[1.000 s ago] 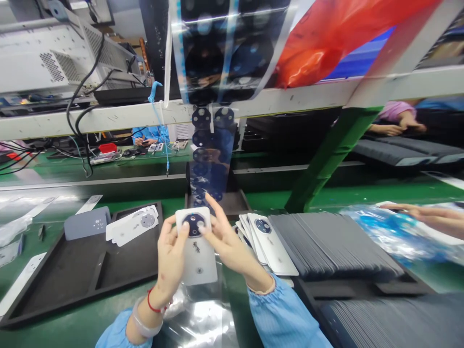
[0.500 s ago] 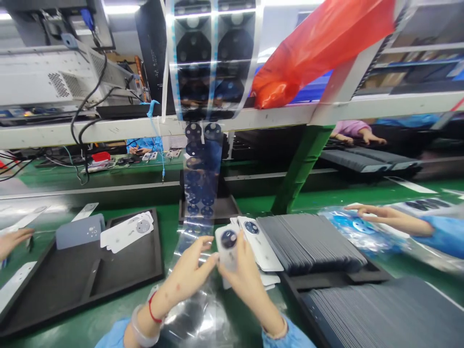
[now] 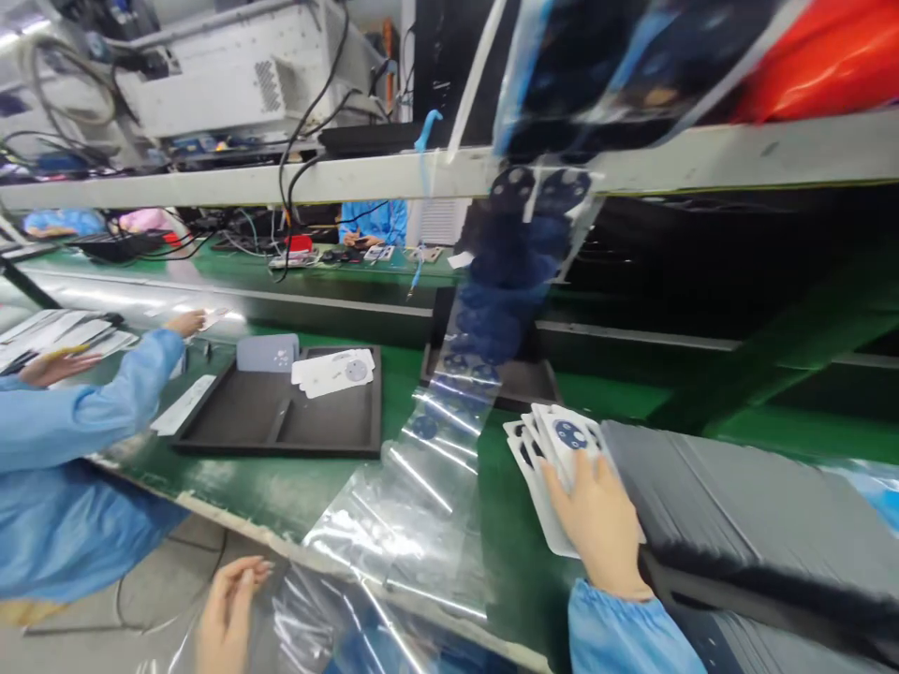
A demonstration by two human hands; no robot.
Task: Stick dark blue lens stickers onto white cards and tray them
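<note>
My right hand (image 3: 596,510) lies flat, fingers stretched, on a fanned pile of white phone back covers (image 3: 544,445); the top cover shows a round dark camera ring. My left hand (image 3: 228,608) hangs low, below the table's front edge, with its fingers loosely apart and nothing in them. It is beside the loose end of a clear film strip (image 3: 421,487). That strip runs up to the shelf and carries dark round lens pieces (image 3: 502,281).
A black tray (image 3: 231,417) holds a few white covers (image 3: 333,370) and a grey one. A long row of grey covers (image 3: 737,505) fills the right. A co-worker's blue sleeve (image 3: 77,421) reaches in at the left. A white shelf beam (image 3: 351,178) crosses overhead.
The view has swung left. My right hand set the white cover onto the fanned pile and rests on it. My left hand let go and dropped below the table edge.
</note>
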